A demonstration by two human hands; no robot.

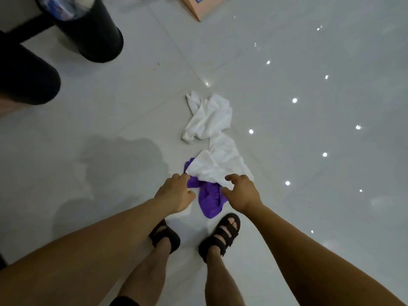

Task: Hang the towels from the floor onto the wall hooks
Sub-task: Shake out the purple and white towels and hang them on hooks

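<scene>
- Towels are lying crumpled on the pale glossy floor (309, 217) just ahead of the person's feet: a purple towel (209, 198) nearest the toes, a white towel (217, 165) lying partly over its far end, and a second white towel (208, 117) bunched a little farther out, its near edge touching or almost touching the first white one.
- The left hand (175, 193) is reaching down with the arm stretched long from the lower left, knuckles up, fingers curling onto the left edge of the purple towel where it meets the white one; whether they are actually gripping cloth I cannot tell.
- The right hand (239, 191) is hanging over the right side of the same heap, arm coming in from the lower right, fingers bent and spread like a claw, thumb and forefinger apart with white cloth showing between them, not closed on anything.
- Two feet in black strapped sandals (220, 236) are standing just behind the purple towel, bare shins rising toward the camera.
- A black bin (92, 34) is standing well away at the upper left, with another dark rounded shape (26, 80) beside it.
- A pinkish box (198, 7) is sitting at the top edge.
</scene>
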